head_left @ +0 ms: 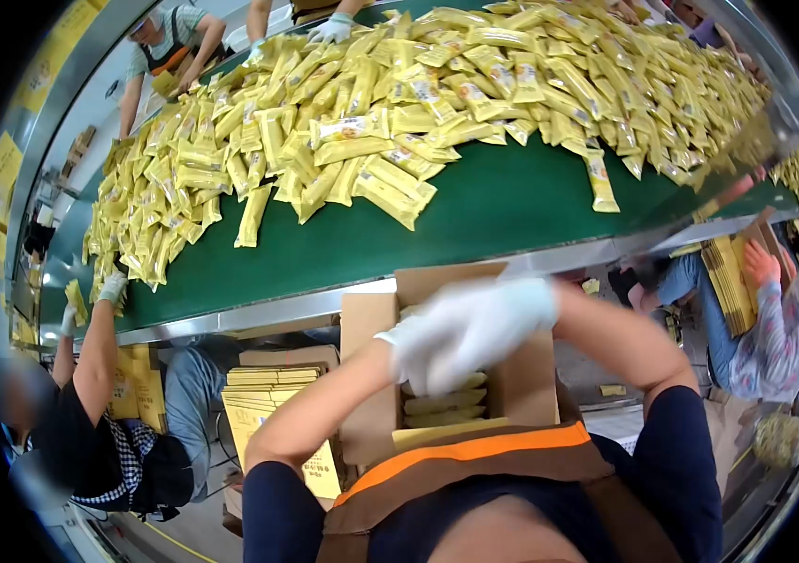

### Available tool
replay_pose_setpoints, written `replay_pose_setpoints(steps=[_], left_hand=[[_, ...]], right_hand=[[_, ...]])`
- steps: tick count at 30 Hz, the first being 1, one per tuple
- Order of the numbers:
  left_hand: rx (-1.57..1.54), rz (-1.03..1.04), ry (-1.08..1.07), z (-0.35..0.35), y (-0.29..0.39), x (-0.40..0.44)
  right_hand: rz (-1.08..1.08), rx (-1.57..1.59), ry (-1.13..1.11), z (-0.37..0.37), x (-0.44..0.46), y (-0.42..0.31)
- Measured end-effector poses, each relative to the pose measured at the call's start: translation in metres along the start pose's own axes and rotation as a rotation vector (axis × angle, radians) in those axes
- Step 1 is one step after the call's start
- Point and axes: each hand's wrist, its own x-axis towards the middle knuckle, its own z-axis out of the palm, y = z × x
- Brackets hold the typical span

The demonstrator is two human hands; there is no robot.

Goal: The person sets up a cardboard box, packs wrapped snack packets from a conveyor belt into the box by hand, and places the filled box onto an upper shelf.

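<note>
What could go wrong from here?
The right hand and left hand overlap above the open carton in a blur, so they might knock each other or a flap; whether they hold anything can't be told. Packets inside are partly hidden by the hands, so a crooked one could go unnoticed. The heaped pile on the green belt looks loose and might slide if disturbed.

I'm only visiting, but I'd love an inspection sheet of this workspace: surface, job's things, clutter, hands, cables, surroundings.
Surface: green table, yellow packets heaped on it.
Job's things: open box, with inside packets visible.
Clutter: yellow cardboard stack left of the box.
Hands: gloved left hand and right hand overlap over the box, blurred; grip unclear.
Cables: nothing seen.
Surroundings: co-workers at left, right and across the table.
</note>
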Motion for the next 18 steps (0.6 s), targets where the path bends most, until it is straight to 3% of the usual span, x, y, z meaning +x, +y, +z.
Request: replay_pose_setpoints(steps=[1,2,3,4,5,6,7,9,10,11,12,14,18], left_hand=[[-0.064,0.125,0.084,-0.025,0.006,-0.013],[-0.125,0.247,0.167,-0.049,0.01,-0.024],[-0.031,0.214,0.421,-0.077,0.013,-0.031],[0.072,0.178,0.67,-0.102,0.005,-0.034],[0.077,0.016,0.892,-0.109,-0.027,-0.036],[0.11,-0.08,1.245,-0.115,-0.065,-0.028],[0.166,-0.276,1.314,-0.121,-0.106,-0.025],[-0.159,-0.605,1.333,-0.11,-0.203,-0.016],[-0.366,-0.602,1.218,-0.103,-0.227,-0.018],[-0.228,-0.602,1.092,-0.093,-0.251,-0.019],[-0.097,-0.598,0.955,-0.081,-0.268,-0.02],[0.006,-0.552,0.966,-0.068,-0.261,-0.019],[0.043,-0.595,0.915,-0.067,-0.22,-0.031]], right_hand=[[-0.33,-0.413,0.399,-0.039,-0.007,0.003],[-0.256,-0.274,0.611,-0.076,-0.017,0.001],[-0.059,-0.175,0.946,-0.108,-0.023,0.0],[-0.037,-0.103,1.136,-0.164,-0.029,0.04],[0.17,-0.167,1.256,-0.213,-0.032,0.06],[0.342,-0.365,1.296,-0.253,-0.033,0.082],[0.47,-0.358,1.289,-0.277,-0.025,0.085],[0.169,-0.165,1.337,-0.329,0.021,0.124],[0.438,-0.445,1.183,-0.303,0.043,0.087],[0.485,-0.838,1.201,-0.304,0.084,0.101],[0.619,-0.896,1.139,-0.291,0.104,0.094],[0.659,-0.957,0.745,-0.279,0.097,0.078],[0.723,-1.204,0.439,-0.22,0.073,0.073]])
